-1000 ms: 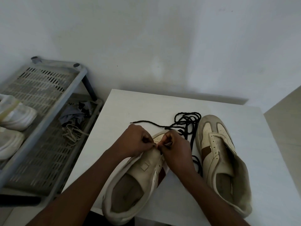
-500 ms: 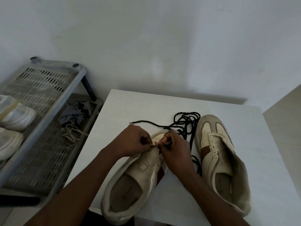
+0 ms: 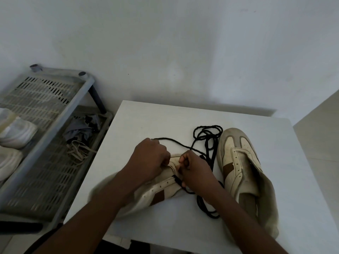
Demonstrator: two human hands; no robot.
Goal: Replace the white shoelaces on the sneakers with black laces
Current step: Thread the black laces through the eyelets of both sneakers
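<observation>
Cream leather with a brown patch, the near sneaker [image 3: 161, 192] lies tipped on its side on the white tabletop [image 3: 146, 116]. The left hand [image 3: 150, 159] keeps a closed grip on its front. The right hand [image 3: 197, 172] pinches the black lace [image 3: 207, 147] at the eyelets. The rest of the lace lies looped beside the second sneaker [image 3: 242, 171].

No legible text, labels, brands or numbers on any surface in the head view.
</observation>
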